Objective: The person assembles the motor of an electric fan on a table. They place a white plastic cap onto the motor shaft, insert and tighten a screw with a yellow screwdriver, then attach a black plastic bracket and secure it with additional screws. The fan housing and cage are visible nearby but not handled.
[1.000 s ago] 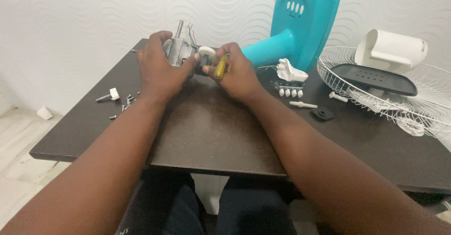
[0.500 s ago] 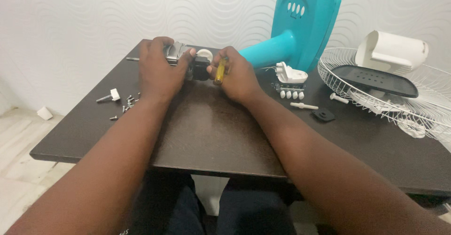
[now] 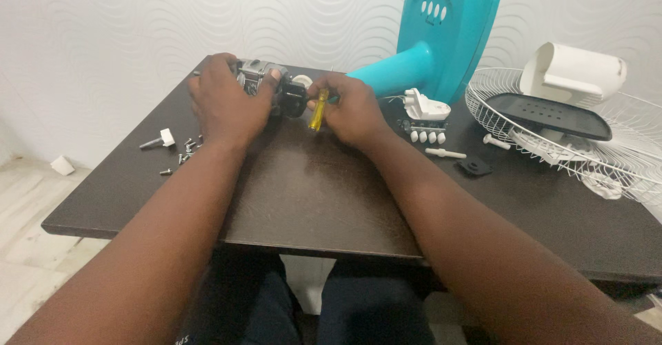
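At far edge of table [image 3: 310, 200], our left hand [image 3: 224, 107] clamps the motor [image 3: 256, 76] down flat, prob. to steady it. Right hand [image 3: 348, 110] closed on yellow-handled screwdriver [image 3: 318, 109], tip twd motor. Loose screws [image 3: 183, 153] left; teal fan stand [image 3: 441, 38], wire grille [image 3: 607, 159] right.

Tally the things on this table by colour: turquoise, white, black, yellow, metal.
Turquoise: 1, fan housing
White: 3, wire grille, cover, switch block
Black: 1, blade
Yellow: 1, screwdriver
Metal: 1, motor
Total: 7
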